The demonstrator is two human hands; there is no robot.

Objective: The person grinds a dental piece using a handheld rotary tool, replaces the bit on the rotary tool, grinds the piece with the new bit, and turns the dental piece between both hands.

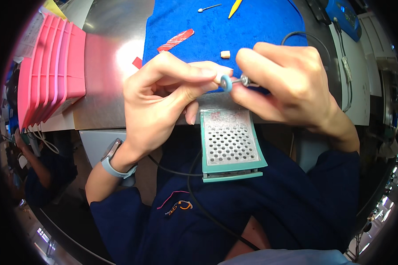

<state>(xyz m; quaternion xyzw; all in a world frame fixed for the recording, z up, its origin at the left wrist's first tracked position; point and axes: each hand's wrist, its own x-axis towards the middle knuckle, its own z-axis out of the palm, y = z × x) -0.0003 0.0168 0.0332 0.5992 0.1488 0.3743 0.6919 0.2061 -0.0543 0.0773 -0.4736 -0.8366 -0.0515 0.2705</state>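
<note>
My left hand [157, 95] is closed, pinching a small pale piece [218, 77] between thumb and forefinger; the fingertips cover most of it. My right hand [289, 84] grips a rotary handpiece, whose metal nose [245, 80] shows past the fingers. On its shank sits a light blue polishing wheel [226, 83], which is right against or very close to the pale piece; I cannot tell if they touch. Beyond the hands, a small cream, tooth-coloured block [225, 54] lies on a blue towel [252, 31]. Below the hands is a green-framed tray with a perforated metal plate [232, 143].
Red-and-white strips [176, 40], a small mounted bur [208, 8] and a yellow stick [235, 8] lie on the towel. Stacked pink trays [53, 75] stand at left, a blue control unit [344, 17] at far right. A black cable [194, 194] crosses my lap. Another person's arm [35, 163] shows at left.
</note>
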